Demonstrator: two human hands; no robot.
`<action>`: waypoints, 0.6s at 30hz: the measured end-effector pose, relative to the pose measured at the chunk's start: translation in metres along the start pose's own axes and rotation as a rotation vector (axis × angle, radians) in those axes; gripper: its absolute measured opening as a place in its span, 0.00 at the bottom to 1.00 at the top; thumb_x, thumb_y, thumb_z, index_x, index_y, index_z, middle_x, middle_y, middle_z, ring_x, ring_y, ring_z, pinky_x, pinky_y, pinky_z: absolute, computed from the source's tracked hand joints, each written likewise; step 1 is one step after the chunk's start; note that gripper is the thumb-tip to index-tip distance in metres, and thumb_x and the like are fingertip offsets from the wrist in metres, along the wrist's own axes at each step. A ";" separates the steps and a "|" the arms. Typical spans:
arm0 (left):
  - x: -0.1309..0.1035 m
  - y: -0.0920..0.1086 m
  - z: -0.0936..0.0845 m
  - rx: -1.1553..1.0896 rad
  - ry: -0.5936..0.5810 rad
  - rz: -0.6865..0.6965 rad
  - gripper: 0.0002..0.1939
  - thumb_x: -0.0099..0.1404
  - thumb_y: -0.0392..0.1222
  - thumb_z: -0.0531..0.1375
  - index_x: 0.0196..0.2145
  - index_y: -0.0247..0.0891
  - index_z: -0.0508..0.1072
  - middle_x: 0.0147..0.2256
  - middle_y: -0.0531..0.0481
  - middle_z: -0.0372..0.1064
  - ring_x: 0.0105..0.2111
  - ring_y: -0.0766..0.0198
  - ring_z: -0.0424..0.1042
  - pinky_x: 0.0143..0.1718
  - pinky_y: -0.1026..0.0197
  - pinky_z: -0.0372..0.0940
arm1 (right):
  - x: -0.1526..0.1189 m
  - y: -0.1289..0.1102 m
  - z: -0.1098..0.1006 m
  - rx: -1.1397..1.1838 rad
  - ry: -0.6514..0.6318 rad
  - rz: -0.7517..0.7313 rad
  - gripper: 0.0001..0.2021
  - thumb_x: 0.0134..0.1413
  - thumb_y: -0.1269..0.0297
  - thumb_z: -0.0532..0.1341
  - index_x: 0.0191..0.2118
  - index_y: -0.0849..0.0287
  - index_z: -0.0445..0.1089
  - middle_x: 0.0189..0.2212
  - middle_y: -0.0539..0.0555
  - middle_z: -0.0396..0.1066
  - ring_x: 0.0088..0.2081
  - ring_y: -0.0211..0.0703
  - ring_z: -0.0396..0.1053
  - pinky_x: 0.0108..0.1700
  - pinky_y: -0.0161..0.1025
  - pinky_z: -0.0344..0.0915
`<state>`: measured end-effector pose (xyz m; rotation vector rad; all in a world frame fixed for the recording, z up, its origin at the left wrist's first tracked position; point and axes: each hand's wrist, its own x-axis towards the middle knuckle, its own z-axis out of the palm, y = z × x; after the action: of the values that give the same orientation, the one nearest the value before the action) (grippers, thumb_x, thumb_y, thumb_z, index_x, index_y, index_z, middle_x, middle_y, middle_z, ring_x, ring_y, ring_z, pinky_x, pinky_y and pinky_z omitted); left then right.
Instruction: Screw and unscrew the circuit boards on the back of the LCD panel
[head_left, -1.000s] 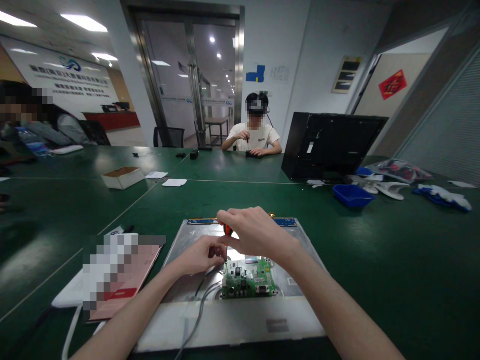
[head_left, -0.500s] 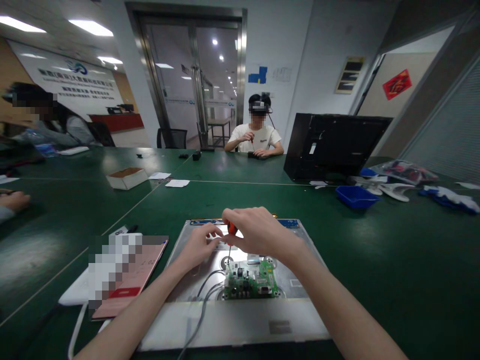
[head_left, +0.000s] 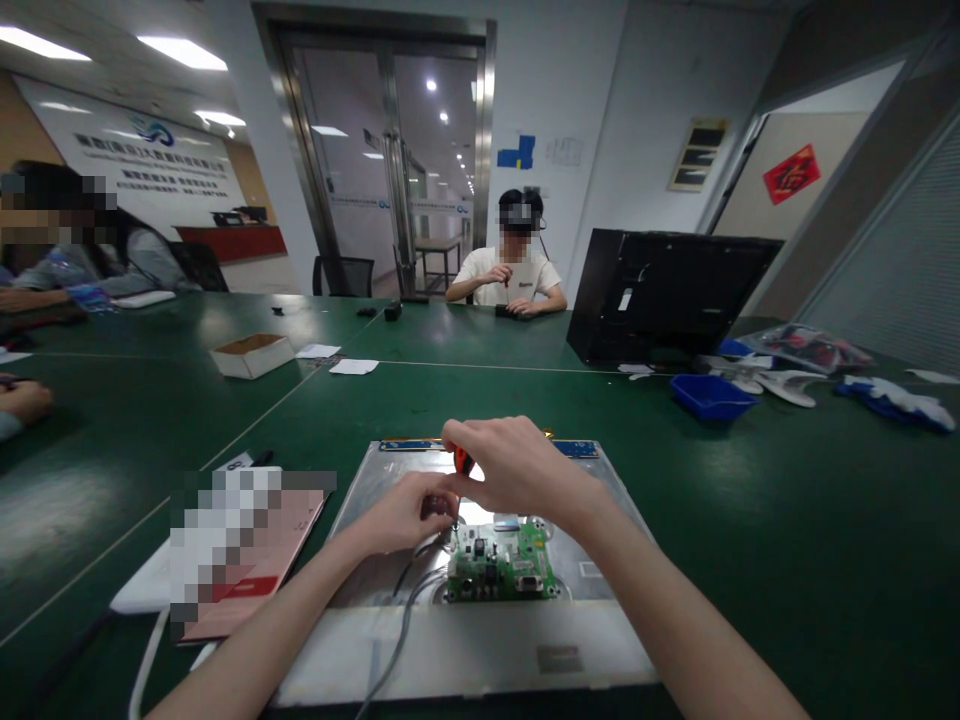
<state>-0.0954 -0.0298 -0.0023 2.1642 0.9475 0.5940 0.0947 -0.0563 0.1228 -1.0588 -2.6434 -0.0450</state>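
A screwdriver (head_left: 463, 461) with a red and black handle stands nearly upright in my right hand (head_left: 517, 465), which is wrapped round the handle from above. Its thin shaft runs down to the upper left corner of a green circuit board (head_left: 499, 565). My left hand (head_left: 409, 512) is curled in beside the shaft, thumb and fingertips closed against its lower part; the exact contact is partly hidden. The board lies on the metal back of a flat display panel (head_left: 480, 650). Grey cables (head_left: 405, 630) run from the board's left side towards the panel's near edge.
Left of the panel lie a pink booklet (head_left: 296, 520) and a white device with a cable. Farther off stand an open cardboard box (head_left: 253, 356), a blue tray (head_left: 711, 397) and a black monitor (head_left: 671, 295). A person (head_left: 517, 270) works across the green table; others sit at left.
My left hand has moved down and slightly right, from beside the screwdriver's handle to its lower shaft, fingers curling in. My right hand and the screwdriver stay nearly in place.
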 end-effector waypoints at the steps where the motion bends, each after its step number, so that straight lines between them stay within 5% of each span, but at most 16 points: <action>1: 0.000 -0.001 0.000 0.003 -0.005 0.002 0.05 0.54 0.31 0.57 0.30 0.34 0.72 0.26 0.53 0.68 0.26 0.66 0.65 0.28 0.66 0.58 | -0.001 0.000 -0.001 0.024 -0.006 -0.005 0.08 0.56 0.59 0.57 0.38 0.58 0.62 0.32 0.51 0.71 0.28 0.36 0.62 0.25 0.37 0.43; 7: -0.001 -0.001 0.000 0.028 -0.019 -0.008 0.06 0.52 0.31 0.58 0.29 0.35 0.73 0.25 0.53 0.67 0.26 0.66 0.64 0.27 0.67 0.57 | -0.003 0.001 -0.002 0.042 -0.009 -0.004 0.08 0.52 0.67 0.56 0.40 0.59 0.62 0.33 0.51 0.71 0.27 0.35 0.62 0.25 0.36 0.44; 18: 0.000 0.000 0.000 -0.021 -0.056 -0.037 0.08 0.51 0.30 0.57 0.30 0.35 0.74 0.26 0.52 0.69 0.26 0.66 0.65 0.28 0.66 0.58 | -0.003 0.001 0.000 -0.031 0.010 0.011 0.12 0.58 0.53 0.56 0.37 0.57 0.63 0.30 0.51 0.74 0.28 0.37 0.66 0.24 0.37 0.42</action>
<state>-0.0950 -0.0298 -0.0020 2.1284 0.9453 0.5203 0.0971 -0.0573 0.1220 -1.0798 -2.6362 -0.0895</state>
